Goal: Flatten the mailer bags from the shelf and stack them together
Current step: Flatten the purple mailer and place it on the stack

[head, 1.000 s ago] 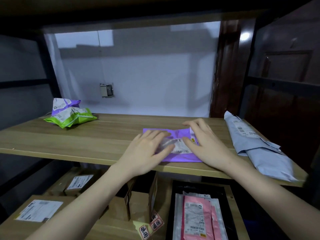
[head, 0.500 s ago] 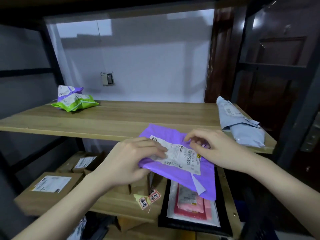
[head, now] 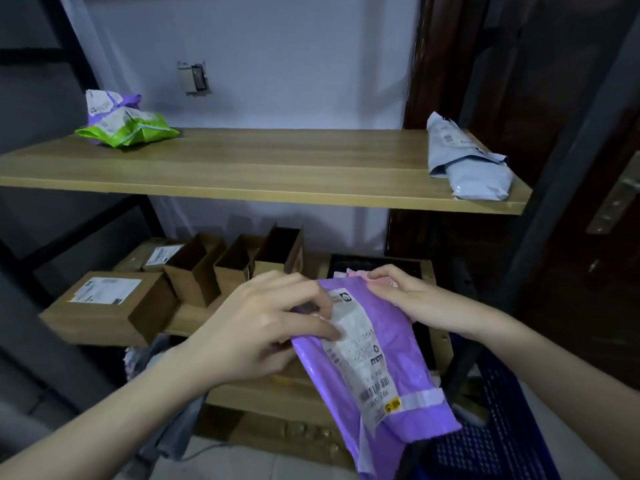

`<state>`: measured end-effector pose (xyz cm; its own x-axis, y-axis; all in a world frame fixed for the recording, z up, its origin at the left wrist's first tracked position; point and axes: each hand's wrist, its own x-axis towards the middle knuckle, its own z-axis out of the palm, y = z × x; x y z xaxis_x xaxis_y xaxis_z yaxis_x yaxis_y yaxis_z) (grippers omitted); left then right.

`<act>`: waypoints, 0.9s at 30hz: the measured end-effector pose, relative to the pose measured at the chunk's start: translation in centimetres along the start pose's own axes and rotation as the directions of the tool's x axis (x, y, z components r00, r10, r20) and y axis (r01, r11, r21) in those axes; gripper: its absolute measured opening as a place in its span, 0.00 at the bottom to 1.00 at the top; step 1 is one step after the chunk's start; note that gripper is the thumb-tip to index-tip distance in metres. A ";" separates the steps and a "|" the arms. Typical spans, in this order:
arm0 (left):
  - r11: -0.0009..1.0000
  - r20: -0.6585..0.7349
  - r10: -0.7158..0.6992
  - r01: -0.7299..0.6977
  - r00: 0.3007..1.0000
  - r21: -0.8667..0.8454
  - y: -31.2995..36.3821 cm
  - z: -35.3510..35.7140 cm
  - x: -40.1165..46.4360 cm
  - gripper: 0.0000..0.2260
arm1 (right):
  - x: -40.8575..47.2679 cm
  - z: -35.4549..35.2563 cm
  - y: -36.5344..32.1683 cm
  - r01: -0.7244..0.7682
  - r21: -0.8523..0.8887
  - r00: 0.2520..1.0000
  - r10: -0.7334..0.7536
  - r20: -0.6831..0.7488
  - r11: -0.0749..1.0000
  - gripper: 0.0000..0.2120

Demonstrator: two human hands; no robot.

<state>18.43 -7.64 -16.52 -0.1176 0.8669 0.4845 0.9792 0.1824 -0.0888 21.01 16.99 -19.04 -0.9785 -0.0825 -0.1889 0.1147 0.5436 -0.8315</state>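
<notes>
Both hands hold a flattened purple mailer bag (head: pixel 377 368) with a white shipping label, hanging in the air below the wooden shelf (head: pixel 263 168). My left hand (head: pixel 263 327) pinches its left edge at the label. My right hand (head: pixel 405 296) grips its top corner. The bag's lower end droops toward a blue crate (head: pixel 498 427). A crumpled green mailer (head: pixel 128 128) and a crumpled purple mailer (head: pixel 107 103) lie at the shelf's far left. A folded pale blue mailer (head: pixel 464 157) rests at the shelf's right end.
On the lower shelf stand a closed cardboard box (head: pixel 104 306), several open cartons (head: pixel 235 265) and a black tray (head: pixel 381 268) holding pink mailers, mostly hidden by my right hand. Dark metal uprights frame the rack; a dark door (head: pixel 595 168) is at the right.
The purple mailer was pressed flat on the shelf, then lifted off and carried down and toward me. It now hangs lower, turned nearly upright, over the blue crate.
</notes>
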 end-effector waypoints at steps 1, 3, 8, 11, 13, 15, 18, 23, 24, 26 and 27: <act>1.000 0.023 -0.014 0.014 1.000 -0.006 -0.1 0.7 -0.1 0.16 | 0.2 0.4 1.0 -0.041 0.045 0.999 0.040 0.025 0.998 0.13; 0.999 0.044 -0.035 0.036 0.998 -0.023 -0.6 2.4 -0.3 0.17 | 0.4 0.8 2.9 -0.108 0.161 0.993 0.098 0.065 0.981 0.15; 0.896 -0.085 -0.444 0.442 0.892 -0.036 -2.5 8.0 -0.7 0.23 | 0.9 0.5 6.2 -0.118 0.454 0.990 0.140 -0.015 0.883 0.20; 0.569 0.077 -0.776 0.748 0.626 -0.343 -4.8 12.0 -0.8 0.32 | 2.0 0.7 8.0 -0.080 0.460 0.968 0.179 -0.177 0.884 0.19; 0.238 0.299 -0.822 0.769 0.485 -0.593 -6.1 14.5 -0.4 0.28 | 3.2 0.6 9.3 -0.060 0.446 0.938 0.203 -0.280 0.893 0.18; -0.081 0.482 -0.796 0.726 0.365 -0.683 -7.0 16.8 0.4 0.21 | 4.9 0.3 10.6 -0.064 0.404 0.913 0.217 -0.346 0.912 0.18; -0.081 0.474 -0.779 0.684 0.411 -0.725 -8.4 19.6 2.0 0.19 | 7.7 0.1 12.8 -0.096 0.282 0.893 0.208 -0.399 0.954 0.21; 0.318 0.389 -0.726 0.778 0.568 -0.542 -11.7 24.3 4.0 0.28 | 12.0 -0.7 14.0 -0.122 0.155 0.893 0.177 -0.414 0.980 0.26; 0.318 0.402 -0.731 0.796 0.552 -0.515 -12.3 25.1 4.2 0.29 | 12.6 -0.7 14.2 -0.137 0.106 0.891 0.170 -0.422 0.985 0.27; 0.316 0.417 -0.749 0.830 0.515 -0.459 -13.0 26.4 4.4 0.31 | 13.6 -0.5 15.0 -0.151 0.031 0.885 0.149 -0.442 0.988 0.30; 0.317 0.435 -0.747 0.844 0.503 -0.433 -13.2 27.0 4.3 0.31 | 13.9 -0.2 15.5 -0.158 0.003 0.886 0.143 -0.442 0.988 0.30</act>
<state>0.57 6.18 -36.77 -0.8622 0.5018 -0.0686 0.2823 0.5886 0.7575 9.13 24.47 -34.44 -0.9260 0.3735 -0.0551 0.2679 0.5474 -0.7928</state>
